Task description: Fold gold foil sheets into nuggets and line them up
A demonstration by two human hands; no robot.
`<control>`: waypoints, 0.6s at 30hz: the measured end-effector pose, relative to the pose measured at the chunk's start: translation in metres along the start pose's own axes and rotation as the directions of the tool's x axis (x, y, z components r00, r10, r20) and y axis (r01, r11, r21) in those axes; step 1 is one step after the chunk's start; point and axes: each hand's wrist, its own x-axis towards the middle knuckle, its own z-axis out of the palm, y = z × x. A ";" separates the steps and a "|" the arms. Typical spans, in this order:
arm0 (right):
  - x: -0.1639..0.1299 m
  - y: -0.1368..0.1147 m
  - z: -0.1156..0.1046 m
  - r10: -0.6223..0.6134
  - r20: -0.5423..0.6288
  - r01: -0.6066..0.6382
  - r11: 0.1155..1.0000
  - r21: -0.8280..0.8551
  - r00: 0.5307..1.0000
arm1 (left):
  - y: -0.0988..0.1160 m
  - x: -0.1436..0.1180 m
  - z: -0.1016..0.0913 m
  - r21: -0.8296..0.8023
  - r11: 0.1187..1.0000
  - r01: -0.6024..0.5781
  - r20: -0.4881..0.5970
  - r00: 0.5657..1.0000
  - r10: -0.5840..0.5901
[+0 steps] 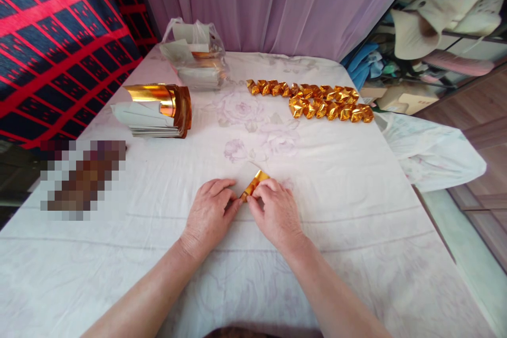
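A narrow folded strip of gold foil paper (253, 184) lies slantwise on the flowered white cloth, between my two hands. With curled fingers, my left hand (212, 206) pinches its lower left end. My right hand (276, 208) grips its right side, thumb and fingers pressed together at the lower edge. Part of the strip is hidden under the right fingers. Farther back on the right stand two rows of folded gold foil pieces (330, 110), lined up side by side. Back left is a stack of gold foil sheets (152, 96), with pale sheets leaning against it.
A clear plastic bag (200, 58) of pale and gold sheets stands at the back of the table (336, 179). A blurred-out patch (85, 179) covers something at left. Purple curtain (245, 5) hangs behind; a cluttered shelf (439, 58) and white bag (431, 150) are at right.
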 end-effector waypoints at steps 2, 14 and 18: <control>0.000 0.000 0.001 0.003 -0.007 -0.003 1.000 -0.001 1.000 | 0.001 0.001 0.000 0.010 1.000 0.011 0.006 1.000 -0.011; -0.001 0.000 0.005 0.008 -0.051 -0.008 1.000 -0.014 0.999 | 0.001 0.000 0.001 0.029 0.999 0.016 0.014 1.000 -0.016; -0.001 0.000 0.006 0.002 -0.077 -0.003 1.000 -0.014 0.997 | 0.002 0.000 0.002 0.034 0.999 0.015 0.018 1.000 -0.015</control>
